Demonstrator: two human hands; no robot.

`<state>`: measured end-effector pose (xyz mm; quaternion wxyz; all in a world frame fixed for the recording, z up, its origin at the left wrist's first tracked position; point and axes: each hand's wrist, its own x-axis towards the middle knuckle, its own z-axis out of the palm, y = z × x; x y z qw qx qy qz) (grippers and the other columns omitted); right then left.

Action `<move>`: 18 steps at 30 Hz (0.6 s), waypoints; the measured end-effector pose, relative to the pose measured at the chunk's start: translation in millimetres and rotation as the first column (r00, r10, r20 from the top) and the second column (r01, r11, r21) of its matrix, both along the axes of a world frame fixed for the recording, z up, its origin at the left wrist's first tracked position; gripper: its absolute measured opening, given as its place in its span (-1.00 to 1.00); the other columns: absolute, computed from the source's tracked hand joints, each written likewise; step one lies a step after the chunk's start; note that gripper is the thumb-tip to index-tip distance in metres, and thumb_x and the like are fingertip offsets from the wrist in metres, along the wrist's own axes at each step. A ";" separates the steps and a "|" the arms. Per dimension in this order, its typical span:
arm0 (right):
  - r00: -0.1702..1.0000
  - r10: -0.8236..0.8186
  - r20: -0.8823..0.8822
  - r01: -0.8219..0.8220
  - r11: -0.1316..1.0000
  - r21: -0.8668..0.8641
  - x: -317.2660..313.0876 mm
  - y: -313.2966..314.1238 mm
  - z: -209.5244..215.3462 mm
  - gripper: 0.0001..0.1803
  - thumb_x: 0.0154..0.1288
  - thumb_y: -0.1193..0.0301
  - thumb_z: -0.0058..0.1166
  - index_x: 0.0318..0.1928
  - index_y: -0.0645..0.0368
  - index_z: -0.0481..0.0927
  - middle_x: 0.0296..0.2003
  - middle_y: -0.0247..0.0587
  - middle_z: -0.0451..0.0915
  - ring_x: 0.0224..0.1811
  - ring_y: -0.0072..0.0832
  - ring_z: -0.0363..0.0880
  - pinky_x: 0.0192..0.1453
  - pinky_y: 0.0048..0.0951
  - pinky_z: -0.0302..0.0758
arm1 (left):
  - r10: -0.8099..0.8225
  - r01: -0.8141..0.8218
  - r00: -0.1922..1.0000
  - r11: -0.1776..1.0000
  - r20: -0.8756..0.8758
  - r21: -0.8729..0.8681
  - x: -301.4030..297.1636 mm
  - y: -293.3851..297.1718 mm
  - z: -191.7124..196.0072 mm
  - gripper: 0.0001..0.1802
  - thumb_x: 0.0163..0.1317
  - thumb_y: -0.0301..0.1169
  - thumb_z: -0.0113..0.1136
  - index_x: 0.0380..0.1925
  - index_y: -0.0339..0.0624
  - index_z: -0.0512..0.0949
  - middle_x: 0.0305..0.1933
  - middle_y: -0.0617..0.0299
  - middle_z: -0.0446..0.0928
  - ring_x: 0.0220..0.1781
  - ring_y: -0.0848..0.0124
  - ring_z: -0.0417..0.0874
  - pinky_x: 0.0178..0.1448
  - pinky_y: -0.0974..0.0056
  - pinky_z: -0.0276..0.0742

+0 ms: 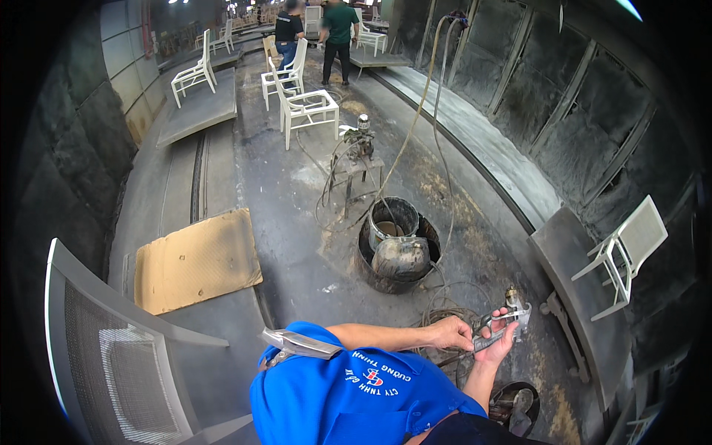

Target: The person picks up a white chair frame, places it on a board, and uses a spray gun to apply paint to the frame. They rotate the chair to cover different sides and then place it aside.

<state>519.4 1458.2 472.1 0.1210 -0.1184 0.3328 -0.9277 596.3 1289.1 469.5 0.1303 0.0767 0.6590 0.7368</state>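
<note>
Head view: both hands meet on a metal spray gun. Left hand curls its fingers round the gun's handle end; right hand cups it from beneath, thumb apparently pinching the body. Hoses coil just beyond the fingertips.

Dark grimy walls flank a stained concrete floor with white chairs and a cardboard sheet
</note>
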 end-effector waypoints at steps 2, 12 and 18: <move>1.000 -0.001 0.011 0.001 1.000 0.005 1.2 -1.2 -0.2 -0.48 0.65 0.00 -0.13 0.30 0.13 0.42 0.12 -0.30 0.61 0.10 -0.62 0.60 -0.48 -0.65 0.51 | -0.037 0.024 0.994 0.992 0.107 0.121 0.7 0.4 -1.3 -0.84 0.34 -0.34 0.39 -0.32 -0.21 0.73 -0.41 0.32 0.66 -0.34 0.57 0.59 -0.17 0.37 0.54; 0.999 -0.029 0.040 0.028 0.999 0.033 3.4 -1.3 -2.4 -0.47 0.64 -0.02 -0.11 0.30 0.13 0.43 0.11 -0.29 0.62 0.10 -0.60 0.61 -0.48 -0.63 0.50 | -0.077 0.078 0.996 0.997 0.055 -0.017 -6.1 -1.8 -8.7 -0.80 0.37 -0.29 0.35 -0.30 -0.20 0.74 -0.40 0.31 0.68 -0.31 0.53 0.64 -0.13 0.32 0.59; 0.994 -0.095 0.060 0.092 0.995 0.038 4.2 -1.0 -7.1 -0.47 0.63 -0.03 -0.10 0.28 0.14 0.44 0.10 -0.27 0.61 0.09 -0.59 0.60 -0.47 -0.61 0.51 | -0.103 0.097 0.993 0.989 -0.056 -0.109 -9.2 -7.5 -5.3 -0.79 0.36 -0.27 0.36 -0.27 -0.18 0.76 -0.38 0.32 0.69 -0.29 0.51 0.65 -0.15 0.32 0.56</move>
